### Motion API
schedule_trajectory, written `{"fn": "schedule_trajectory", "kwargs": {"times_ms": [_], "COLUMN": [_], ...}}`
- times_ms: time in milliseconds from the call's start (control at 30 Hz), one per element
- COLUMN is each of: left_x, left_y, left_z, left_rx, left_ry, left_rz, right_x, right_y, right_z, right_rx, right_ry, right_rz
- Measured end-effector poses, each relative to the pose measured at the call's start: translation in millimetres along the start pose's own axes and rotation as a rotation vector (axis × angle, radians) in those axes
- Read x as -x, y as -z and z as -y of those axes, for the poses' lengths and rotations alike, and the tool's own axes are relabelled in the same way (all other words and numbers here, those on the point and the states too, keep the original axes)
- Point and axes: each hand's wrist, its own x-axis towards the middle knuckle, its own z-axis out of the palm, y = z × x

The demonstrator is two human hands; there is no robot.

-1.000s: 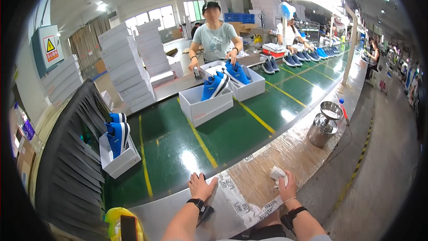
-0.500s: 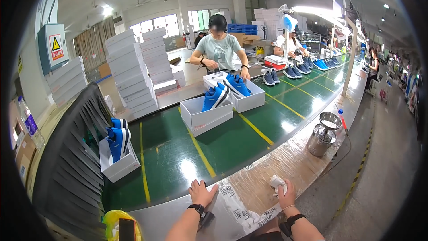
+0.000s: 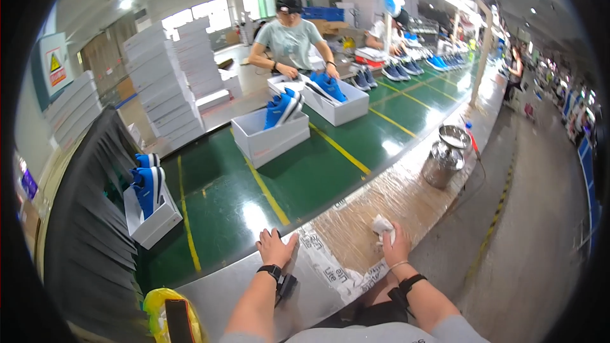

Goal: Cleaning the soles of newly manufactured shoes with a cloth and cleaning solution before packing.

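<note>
Left hand (image 3: pixel 276 248): flat on taped metal ledge (image 3: pixel 356 216) beside green conveyor belt (image 3: pixel 254 184), fingers spread, released, grasping nothing. Right hand (image 3: pixel 395 249): clenched around crumpled white cloth (image 3: pixel 382 227), pressed to ledge, apparently. Beyond: open white shoebox holding blue sneakers (image 3: pixel 270 130); steel canister (image 3: pixel 443 163).

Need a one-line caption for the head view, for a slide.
Right hand clutching white cloth, left hand flat on conveyor edge.

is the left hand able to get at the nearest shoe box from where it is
Probably not. The left hand rests on the belt's near edge, and the nearest shoe box sits well off to the left across open green belt. Nothing blocks it.
</note>
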Motion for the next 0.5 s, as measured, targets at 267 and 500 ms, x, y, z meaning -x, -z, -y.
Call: {"fn": "schedule_trajectory", "kwargs": {"times_ms": [267,500], "left_x": [-10.0,-10.2], "left_y": [10.1,-1.0], "left_z": [19.3,25.1], "left_rx": [-0.083,-0.075], "left_ry": [-0.073,-0.057], "left_rz": [-0.139,-0.1], "right_x": [-5.2,4.3], "right_y": [-9.4,-12.5], "right_z": [34.3,28.8], "right_rx": [0.015,0.023], "right_ry": [0.084,0.041], "right_rz": [0.0,0.027]}}
